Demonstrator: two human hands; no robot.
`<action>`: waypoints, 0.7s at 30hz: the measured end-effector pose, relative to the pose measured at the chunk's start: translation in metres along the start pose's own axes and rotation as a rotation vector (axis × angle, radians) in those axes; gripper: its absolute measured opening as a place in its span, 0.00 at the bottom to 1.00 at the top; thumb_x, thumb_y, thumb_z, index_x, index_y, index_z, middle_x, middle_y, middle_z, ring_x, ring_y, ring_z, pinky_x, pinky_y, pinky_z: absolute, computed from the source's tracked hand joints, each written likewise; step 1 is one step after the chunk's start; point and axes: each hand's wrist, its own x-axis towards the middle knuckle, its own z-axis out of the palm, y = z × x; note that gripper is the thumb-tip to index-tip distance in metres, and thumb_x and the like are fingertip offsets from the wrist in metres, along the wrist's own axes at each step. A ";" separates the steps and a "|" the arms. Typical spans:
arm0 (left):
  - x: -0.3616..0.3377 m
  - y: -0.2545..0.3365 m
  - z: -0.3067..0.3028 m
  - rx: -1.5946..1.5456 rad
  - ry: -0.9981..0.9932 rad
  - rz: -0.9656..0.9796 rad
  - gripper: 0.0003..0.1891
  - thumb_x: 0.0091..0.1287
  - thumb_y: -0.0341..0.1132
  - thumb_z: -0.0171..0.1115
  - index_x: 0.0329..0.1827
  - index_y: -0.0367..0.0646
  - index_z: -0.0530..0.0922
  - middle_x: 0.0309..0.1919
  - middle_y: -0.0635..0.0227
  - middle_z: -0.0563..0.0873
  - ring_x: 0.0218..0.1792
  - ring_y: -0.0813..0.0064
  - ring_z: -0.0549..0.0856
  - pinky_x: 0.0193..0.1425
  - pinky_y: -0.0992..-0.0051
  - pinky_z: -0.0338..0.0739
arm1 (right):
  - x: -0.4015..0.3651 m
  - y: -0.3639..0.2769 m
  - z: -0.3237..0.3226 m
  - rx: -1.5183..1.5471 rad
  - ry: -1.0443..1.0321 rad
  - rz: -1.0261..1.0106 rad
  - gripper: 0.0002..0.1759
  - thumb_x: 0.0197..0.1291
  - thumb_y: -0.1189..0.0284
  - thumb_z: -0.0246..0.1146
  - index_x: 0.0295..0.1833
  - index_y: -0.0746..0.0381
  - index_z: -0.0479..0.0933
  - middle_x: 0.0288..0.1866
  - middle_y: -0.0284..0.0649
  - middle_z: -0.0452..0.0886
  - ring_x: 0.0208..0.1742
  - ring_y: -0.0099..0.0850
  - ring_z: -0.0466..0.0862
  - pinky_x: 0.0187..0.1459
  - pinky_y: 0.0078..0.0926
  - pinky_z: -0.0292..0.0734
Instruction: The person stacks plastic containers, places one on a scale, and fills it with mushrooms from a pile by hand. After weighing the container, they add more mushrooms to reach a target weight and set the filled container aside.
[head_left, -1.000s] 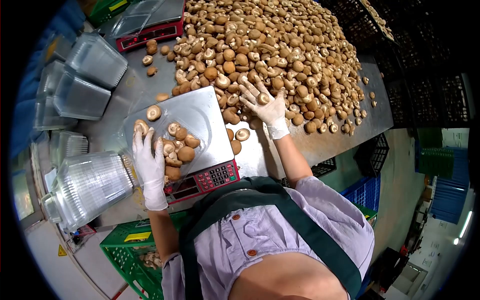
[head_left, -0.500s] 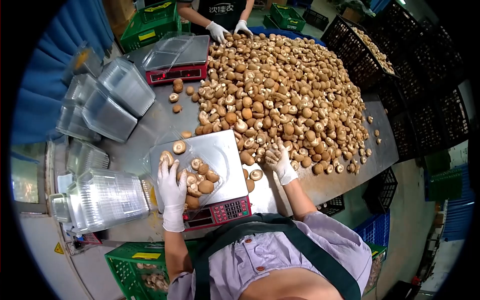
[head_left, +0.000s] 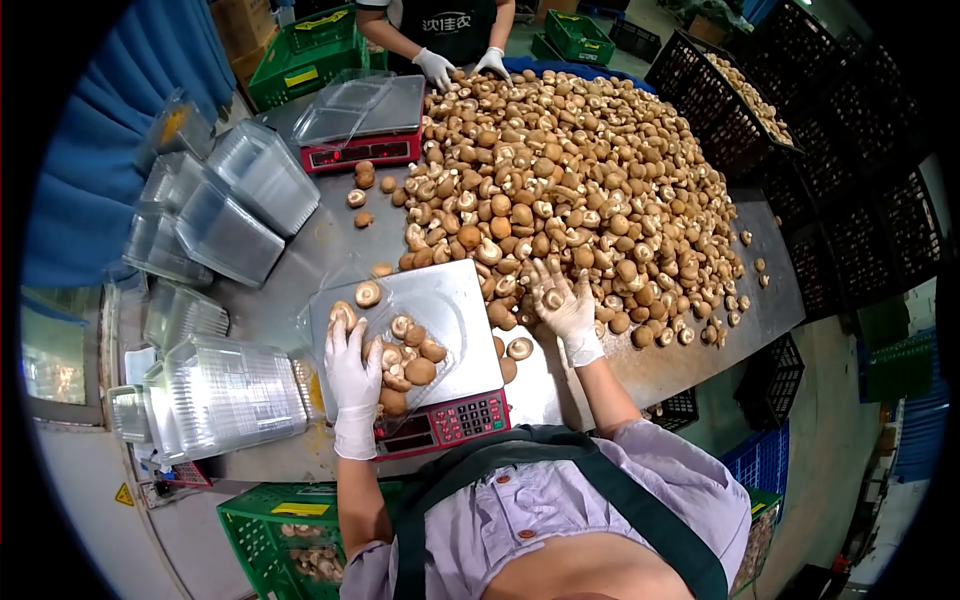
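Note:
My left hand (head_left: 352, 375), in a white glove, is at the left side of the near scale (head_left: 455, 320), its fingertips round a mushroom (head_left: 342, 315). Beside it, several mushrooms lie in a clear plastic tray (head_left: 440, 345) on the scale's metal plate. My right hand (head_left: 566, 303), also gloved, is turned palm up at the near edge of the big mushroom pile (head_left: 590, 200). A mushroom (head_left: 552, 298) rests in its palm, with the fingers partly curled.
Stacked clear trays (head_left: 225, 395) stand at the left. A second scale (head_left: 365, 145) is behind, with a co-worker's gloved hands (head_left: 437, 68) at the pile's far edge. Black crates (head_left: 720, 100) stand at the right, and a green crate (head_left: 285, 530) is below the table.
My right hand has turned its palm upward, and a mushroom now shows in it. My left hand stays at the scale. The whole view has shifted slightly.

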 end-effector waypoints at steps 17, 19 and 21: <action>0.003 0.000 0.000 0.009 -0.017 -0.009 0.19 0.61 0.39 0.60 0.54 0.40 0.77 0.61 0.47 0.71 0.62 0.47 0.68 0.65 0.58 0.63 | 0.002 -0.023 -0.008 -0.048 -0.015 0.072 0.29 0.67 0.50 0.45 0.59 0.62 0.71 0.67 0.48 0.68 0.65 0.47 0.70 0.56 0.47 0.73; 0.000 0.001 -0.001 0.002 -0.023 -0.018 0.19 0.61 0.39 0.60 0.53 0.39 0.77 0.61 0.47 0.71 0.62 0.47 0.68 0.65 0.58 0.63 | 0.001 -0.028 -0.015 0.027 -0.031 0.018 0.27 0.68 0.52 0.44 0.59 0.62 0.71 0.67 0.48 0.68 0.64 0.46 0.71 0.54 0.46 0.75; 0.002 0.000 -0.001 0.021 -0.025 -0.007 0.19 0.61 0.39 0.60 0.53 0.39 0.78 0.61 0.47 0.71 0.62 0.47 0.69 0.65 0.58 0.63 | -0.008 -0.020 0.003 -0.150 0.072 0.049 0.24 0.68 0.57 0.44 0.59 0.62 0.70 0.66 0.48 0.69 0.62 0.45 0.73 0.50 0.40 0.77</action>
